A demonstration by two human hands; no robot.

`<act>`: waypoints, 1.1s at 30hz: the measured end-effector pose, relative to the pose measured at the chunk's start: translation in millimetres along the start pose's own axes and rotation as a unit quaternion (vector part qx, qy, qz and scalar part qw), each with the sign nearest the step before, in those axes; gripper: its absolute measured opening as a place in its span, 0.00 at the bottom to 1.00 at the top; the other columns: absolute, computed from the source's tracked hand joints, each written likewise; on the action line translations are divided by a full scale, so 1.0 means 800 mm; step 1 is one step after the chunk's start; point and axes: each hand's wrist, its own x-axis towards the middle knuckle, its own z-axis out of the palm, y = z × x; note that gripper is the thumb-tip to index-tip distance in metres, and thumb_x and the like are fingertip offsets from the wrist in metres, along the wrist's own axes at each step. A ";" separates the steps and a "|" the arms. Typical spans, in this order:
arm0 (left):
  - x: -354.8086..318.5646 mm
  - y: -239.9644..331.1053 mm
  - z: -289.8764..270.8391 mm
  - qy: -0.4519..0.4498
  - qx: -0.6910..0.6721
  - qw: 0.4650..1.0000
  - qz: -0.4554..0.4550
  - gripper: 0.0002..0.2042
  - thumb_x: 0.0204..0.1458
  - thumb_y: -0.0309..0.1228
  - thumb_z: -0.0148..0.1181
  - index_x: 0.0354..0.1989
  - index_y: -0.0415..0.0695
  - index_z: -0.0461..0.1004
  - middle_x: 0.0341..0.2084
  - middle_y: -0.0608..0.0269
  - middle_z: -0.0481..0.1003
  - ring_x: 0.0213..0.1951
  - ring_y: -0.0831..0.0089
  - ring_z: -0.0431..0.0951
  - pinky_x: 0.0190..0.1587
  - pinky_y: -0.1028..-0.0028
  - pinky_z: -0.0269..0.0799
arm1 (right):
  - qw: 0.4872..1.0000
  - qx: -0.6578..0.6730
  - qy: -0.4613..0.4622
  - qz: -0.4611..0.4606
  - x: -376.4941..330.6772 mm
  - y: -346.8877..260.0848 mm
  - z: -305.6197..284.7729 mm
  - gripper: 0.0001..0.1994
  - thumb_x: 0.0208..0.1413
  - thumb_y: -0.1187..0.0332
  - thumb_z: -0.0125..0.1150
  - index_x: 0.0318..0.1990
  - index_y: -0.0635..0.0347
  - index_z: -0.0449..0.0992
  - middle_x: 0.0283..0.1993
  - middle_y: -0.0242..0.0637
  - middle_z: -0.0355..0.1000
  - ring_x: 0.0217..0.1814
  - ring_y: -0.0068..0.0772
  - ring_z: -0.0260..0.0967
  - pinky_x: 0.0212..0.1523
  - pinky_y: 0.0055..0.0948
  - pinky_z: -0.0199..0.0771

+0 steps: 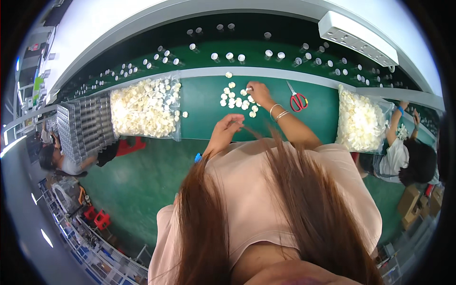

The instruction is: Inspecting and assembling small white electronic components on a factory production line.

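Observation:
Several small round cream-white pieces (231, 101) lie scattered on the green worktop (202, 97) in front of me. At the right side of this group, my right hand (260, 94) is closed, its fingertips pinching one white round piece (249, 89). My left hand (225, 131) hovers by the worktop's near edge, fingers loosely bent and apart from the thumb, with nothing visible between them. To the right of my right hand lie scissors (299, 100) with red handles, blades pointing away from me.
A large clear bag of cream pieces (142, 108) lies at left beside stacked clear trays (85, 124); another bag (360, 121) is at right. Beyond a pale rail, small white-topped containers (230, 56) stand on a dark green surface under a power strip (357, 39). Co-workers sit on both sides.

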 end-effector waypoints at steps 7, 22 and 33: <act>0.063 -0.054 -0.023 0.114 0.036 0.993 0.003 0.20 0.52 0.28 0.57 0.54 0.39 0.66 0.47 0.53 0.71 0.44 0.66 0.74 0.42 0.67 0.74 | 0.995 -0.045 0.010 0.087 -0.046 0.024 -0.012 0.14 0.50 0.70 0.60 0.47 0.53 0.73 0.48 0.50 0.66 0.47 0.58 0.68 0.47 0.47 0.71; 0.179 -0.163 -0.005 0.020 -0.182 0.957 -0.224 0.22 0.54 0.35 0.57 0.54 0.44 0.57 0.44 0.52 0.66 0.42 0.60 0.72 0.44 0.58 0.75 | 0.996 0.051 0.073 -0.018 -0.066 -0.010 0.042 0.14 0.40 0.78 0.63 0.38 0.58 0.76 0.44 0.50 0.61 0.45 0.54 0.64 0.45 0.39 0.70; 0.159 -0.115 -0.002 0.046 -0.302 0.919 -0.249 0.19 0.58 0.42 0.50 0.52 0.44 0.64 0.47 0.52 0.67 0.48 0.57 0.71 0.51 0.56 0.71 | 0.994 0.096 0.047 0.004 -0.078 -0.068 -0.033 0.06 0.41 0.75 0.60 0.29 0.60 0.78 0.50 0.49 0.67 0.48 0.51 0.65 0.47 0.39 0.69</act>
